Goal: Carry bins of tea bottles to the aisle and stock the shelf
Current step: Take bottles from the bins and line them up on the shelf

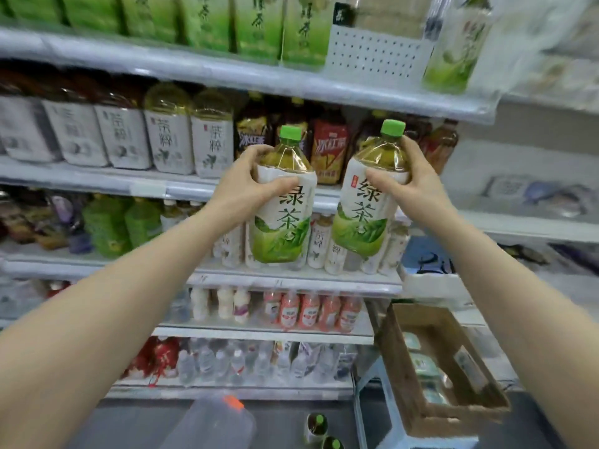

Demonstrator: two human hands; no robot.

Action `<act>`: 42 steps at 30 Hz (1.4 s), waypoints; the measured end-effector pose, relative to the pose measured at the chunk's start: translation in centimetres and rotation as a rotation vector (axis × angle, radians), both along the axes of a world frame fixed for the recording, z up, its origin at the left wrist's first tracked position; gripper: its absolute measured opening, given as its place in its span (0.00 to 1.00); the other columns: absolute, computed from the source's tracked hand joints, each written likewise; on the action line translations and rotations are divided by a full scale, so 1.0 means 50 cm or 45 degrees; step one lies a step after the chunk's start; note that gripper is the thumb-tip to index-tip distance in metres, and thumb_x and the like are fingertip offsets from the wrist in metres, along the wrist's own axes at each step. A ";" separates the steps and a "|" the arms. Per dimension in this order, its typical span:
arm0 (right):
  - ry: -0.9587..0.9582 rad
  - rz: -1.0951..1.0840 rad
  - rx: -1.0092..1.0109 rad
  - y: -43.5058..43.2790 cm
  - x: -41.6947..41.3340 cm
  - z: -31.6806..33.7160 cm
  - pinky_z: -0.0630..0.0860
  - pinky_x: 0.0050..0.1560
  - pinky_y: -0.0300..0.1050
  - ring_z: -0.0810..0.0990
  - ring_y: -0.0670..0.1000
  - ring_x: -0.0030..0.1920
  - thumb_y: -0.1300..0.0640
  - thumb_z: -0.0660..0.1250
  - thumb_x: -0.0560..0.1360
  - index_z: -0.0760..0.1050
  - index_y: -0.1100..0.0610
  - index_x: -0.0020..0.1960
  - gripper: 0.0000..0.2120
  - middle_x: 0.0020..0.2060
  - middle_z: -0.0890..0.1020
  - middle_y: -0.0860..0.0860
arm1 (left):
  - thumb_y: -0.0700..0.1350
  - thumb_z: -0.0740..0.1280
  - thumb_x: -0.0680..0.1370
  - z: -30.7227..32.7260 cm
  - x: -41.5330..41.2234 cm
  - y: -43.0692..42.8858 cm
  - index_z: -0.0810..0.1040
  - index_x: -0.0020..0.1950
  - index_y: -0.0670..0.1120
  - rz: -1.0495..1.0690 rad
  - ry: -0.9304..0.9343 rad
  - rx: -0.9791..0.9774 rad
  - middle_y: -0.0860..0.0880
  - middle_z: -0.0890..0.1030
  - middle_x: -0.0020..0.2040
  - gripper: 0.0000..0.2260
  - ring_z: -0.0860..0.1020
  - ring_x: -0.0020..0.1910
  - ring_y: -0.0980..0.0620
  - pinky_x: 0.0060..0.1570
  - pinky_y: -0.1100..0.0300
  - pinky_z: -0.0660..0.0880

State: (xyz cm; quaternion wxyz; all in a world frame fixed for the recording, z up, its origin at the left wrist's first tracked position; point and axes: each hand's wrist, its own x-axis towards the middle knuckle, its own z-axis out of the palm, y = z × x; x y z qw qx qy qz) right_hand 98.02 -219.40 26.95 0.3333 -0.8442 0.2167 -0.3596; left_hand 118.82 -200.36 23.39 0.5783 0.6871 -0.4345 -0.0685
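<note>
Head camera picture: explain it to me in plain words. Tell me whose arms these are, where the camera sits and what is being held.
There is no machine here. The camera is worn on a person's head and looks forward and down, so the two bare arms reaching in from below are that person's own. The left hand grips a first tea bottle near its shoulder, fingers curled round it. The right hand grips a second tea bottle the same way. Both bottles have green caps and are held roughly upright in front of a store shelf stocked with drinks. At lower right is an open cardboard box, and two more green-capped bottles show at the bottom edge.
</note>
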 end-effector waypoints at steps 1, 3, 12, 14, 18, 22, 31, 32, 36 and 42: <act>-0.016 0.014 0.017 -0.003 0.005 0.031 0.78 0.60 0.47 0.80 0.39 0.56 0.40 0.74 0.71 0.64 0.42 0.73 0.35 0.56 0.80 0.38 | 0.56 0.77 0.70 0.027 0.004 -0.001 0.69 0.70 0.54 -0.007 0.008 -0.037 0.53 0.81 0.56 0.31 0.82 0.51 0.56 0.44 0.60 0.80; -0.048 0.029 0.038 -0.012 0.016 0.087 0.78 0.62 0.52 0.81 0.43 0.57 0.38 0.75 0.68 0.63 0.43 0.75 0.39 0.57 0.80 0.38 | 0.57 0.77 0.70 0.077 0.012 -0.004 0.72 0.69 0.53 -0.021 0.021 -0.105 0.53 0.82 0.54 0.30 0.83 0.50 0.56 0.47 0.58 0.81; -0.120 0.138 -0.116 -0.037 0.081 0.281 0.77 0.63 0.58 0.78 0.51 0.62 0.33 0.75 0.63 0.63 0.41 0.73 0.44 0.68 0.74 0.44 | 0.69 0.77 0.60 0.255 0.060 -0.060 0.73 0.67 0.53 0.022 0.009 -0.233 0.51 0.83 0.56 0.40 0.84 0.51 0.53 0.53 0.50 0.81; -0.162 0.186 -0.131 -0.054 0.104 0.319 0.82 0.54 0.52 0.83 0.50 0.54 0.37 0.78 0.64 0.64 0.43 0.71 0.40 0.62 0.77 0.47 | 0.63 0.78 0.65 0.286 0.063 -0.076 0.73 0.69 0.50 0.032 -0.014 -0.277 0.51 0.83 0.54 0.37 0.84 0.48 0.56 0.51 0.52 0.82; -0.244 0.227 -0.110 -0.110 0.148 0.394 0.80 0.39 0.38 0.85 0.46 0.46 0.47 0.77 0.69 0.65 0.48 0.70 0.33 0.57 0.80 0.50 | 0.62 0.77 0.65 0.339 0.079 -0.113 0.73 0.69 0.50 0.071 -0.052 -0.334 0.52 0.83 0.53 0.36 0.84 0.44 0.57 0.46 0.56 0.82; -0.357 0.205 -0.092 -0.181 0.194 0.457 0.81 0.37 0.40 0.86 0.48 0.46 0.48 0.77 0.70 0.66 0.50 0.70 0.33 0.57 0.81 0.53 | 0.64 0.74 0.60 0.378 0.096 -0.151 0.72 0.68 0.49 0.074 -0.073 -0.356 0.51 0.83 0.53 0.40 0.84 0.45 0.55 0.43 0.57 0.82; -0.322 0.241 -0.030 -0.348 0.352 0.463 0.84 0.48 0.56 0.85 0.53 0.49 0.54 0.80 0.67 0.68 0.51 0.66 0.32 0.60 0.80 0.52 | 0.62 0.74 0.61 0.412 0.148 -0.223 0.70 0.70 0.49 0.147 -0.010 -0.396 0.47 0.83 0.55 0.41 0.85 0.47 0.50 0.40 0.57 0.82; -0.316 0.255 0.014 -0.366 0.370 0.456 0.84 0.45 0.53 0.86 0.51 0.47 0.56 0.79 0.68 0.68 0.52 0.67 0.32 0.58 0.81 0.52 | 0.62 0.73 0.61 0.413 0.151 -0.227 0.70 0.70 0.48 0.152 -0.008 -0.392 0.47 0.83 0.55 0.40 0.85 0.46 0.51 0.39 0.59 0.81; -0.322 0.306 0.172 -0.419 0.425 0.445 0.79 0.29 0.39 0.85 0.45 0.38 0.60 0.76 0.72 0.67 0.54 0.71 0.31 0.52 0.82 0.51 | 0.61 0.74 0.63 0.414 0.168 -0.239 0.71 0.69 0.48 0.158 -0.024 -0.371 0.47 0.84 0.53 0.37 0.85 0.46 0.49 0.41 0.54 0.83; -0.256 0.416 0.173 -0.464 0.465 0.439 0.81 0.52 0.64 0.85 0.55 0.51 0.56 0.75 0.73 0.67 0.50 0.72 0.30 0.55 0.83 0.52 | 0.57 0.74 0.69 0.416 0.176 -0.259 0.74 0.65 0.49 0.163 -0.034 -0.355 0.47 0.85 0.50 0.27 0.86 0.44 0.49 0.39 0.54 0.83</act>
